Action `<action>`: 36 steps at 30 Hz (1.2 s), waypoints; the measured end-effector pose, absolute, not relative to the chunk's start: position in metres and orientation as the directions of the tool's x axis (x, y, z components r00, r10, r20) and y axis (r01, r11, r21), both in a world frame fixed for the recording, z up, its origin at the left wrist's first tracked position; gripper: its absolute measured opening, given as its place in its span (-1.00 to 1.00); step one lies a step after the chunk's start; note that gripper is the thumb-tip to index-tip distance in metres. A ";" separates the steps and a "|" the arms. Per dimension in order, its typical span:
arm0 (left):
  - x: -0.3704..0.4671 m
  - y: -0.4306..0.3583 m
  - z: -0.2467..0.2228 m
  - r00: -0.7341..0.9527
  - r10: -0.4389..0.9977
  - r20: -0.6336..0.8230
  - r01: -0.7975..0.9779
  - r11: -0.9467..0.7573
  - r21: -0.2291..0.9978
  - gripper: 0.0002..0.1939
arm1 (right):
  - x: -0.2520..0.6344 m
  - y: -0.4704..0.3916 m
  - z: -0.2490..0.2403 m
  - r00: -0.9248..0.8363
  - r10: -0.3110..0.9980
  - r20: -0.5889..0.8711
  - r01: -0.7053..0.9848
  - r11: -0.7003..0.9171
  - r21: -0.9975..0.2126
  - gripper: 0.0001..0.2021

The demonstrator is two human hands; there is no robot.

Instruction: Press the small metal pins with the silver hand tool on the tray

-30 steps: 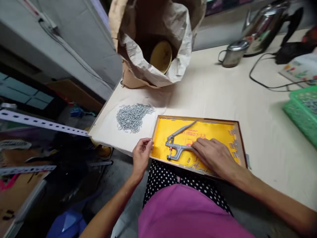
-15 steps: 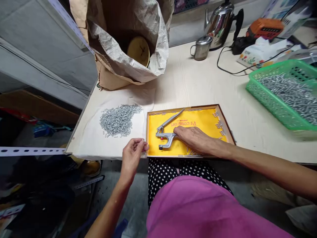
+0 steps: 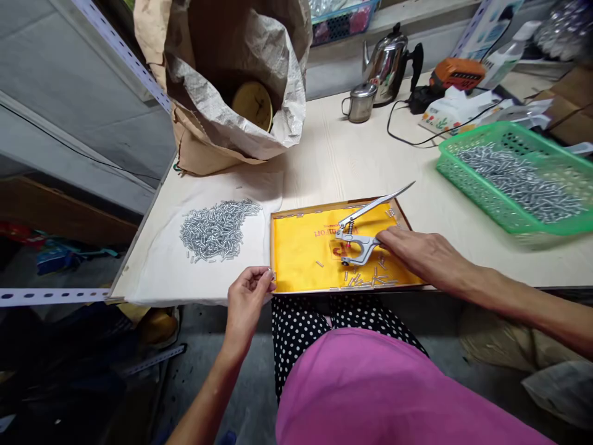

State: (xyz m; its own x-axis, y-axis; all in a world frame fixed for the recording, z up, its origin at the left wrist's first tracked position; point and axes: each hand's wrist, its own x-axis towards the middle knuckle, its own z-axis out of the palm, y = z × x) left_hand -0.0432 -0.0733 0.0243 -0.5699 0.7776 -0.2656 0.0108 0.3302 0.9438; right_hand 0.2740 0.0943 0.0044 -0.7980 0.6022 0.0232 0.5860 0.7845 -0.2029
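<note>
My right hand (image 3: pixel 407 247) grips the lower handle of metal snap pliers (image 3: pixel 364 247) over the right half of a shallow tray with a yellow lining (image 3: pixel 296 247). The long upper lever of the pliers stands raised. Small metal pieces (image 3: pixel 365 280) lie scattered in the tray beneath the tool. At the tray's left front corner, my left hand (image 3: pixel 250 287) is closed, thumb against index finger, on something too small to make out. A heap of small metal tubes (image 3: pixel 215 230) rests on a white cloth (image 3: pixel 162 266) to the left.
A large paper-lined sack (image 3: pixel 204 142) stands at the back left. Behind and right are a metal cup (image 3: pixel 360 104), a steel kettle (image 3: pixel 386 68), a black cable and an orange battery (image 3: pixel 456 73). A green basket (image 3: pixel 500 213) full of metal pieces sits at the right.
My right hand has moved right with the pliers, uncovering more of the tray's left part. My left hand has stayed near the tray corner. The camera view has shifted slightly.
</note>
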 end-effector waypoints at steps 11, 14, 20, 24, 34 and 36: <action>-0.020 -0.036 0.035 -0.487 0.834 -0.259 0.084 0.340 0.937 -0.52 | 0.181 0.079 -0.013 -0.889 0.458 0.029 0.396 0.798 -0.454 -0.82; -0.021 -0.040 0.027 -0.442 0.816 -0.373 -0.020 0.407 0.913 -0.48 | 0.192 0.093 -0.010 -0.795 0.597 0.107 0.504 0.749 -0.431 -0.80; 0.000 -0.012 -0.002 -0.378 0.729 -0.570 -0.201 0.536 0.820 -0.64 | 0.240 0.116 0.003 -0.564 0.781 0.267 0.672 0.622 -0.401 -0.78; 0.043 0.011 -0.006 -0.200 0.800 -0.565 -0.242 0.519 0.820 -0.68 | 0.250 0.117 0.008 -0.526 0.795 0.303 0.659 0.606 -0.445 -0.78; -0.007 -0.014 0.018 -0.573 0.775 -0.265 -0.008 0.318 0.948 -0.54 | 0.234 0.103 -0.016 -0.699 0.701 0.144 0.564 0.663 -0.493 -0.74; -0.014 -0.016 0.020 -0.546 0.790 -0.277 0.041 0.356 0.934 -0.56 | 0.225 0.095 -0.027 -0.752 0.652 0.096 0.539 0.692 -0.481 -0.74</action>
State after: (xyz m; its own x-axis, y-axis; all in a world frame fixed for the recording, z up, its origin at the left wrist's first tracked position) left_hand -0.0143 -0.0156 0.0197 -0.5461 0.7905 -0.2774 0.0406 0.3558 0.9337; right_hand 0.2246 0.0949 -0.0272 -0.7520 0.6522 0.0956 0.5389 0.6918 -0.4807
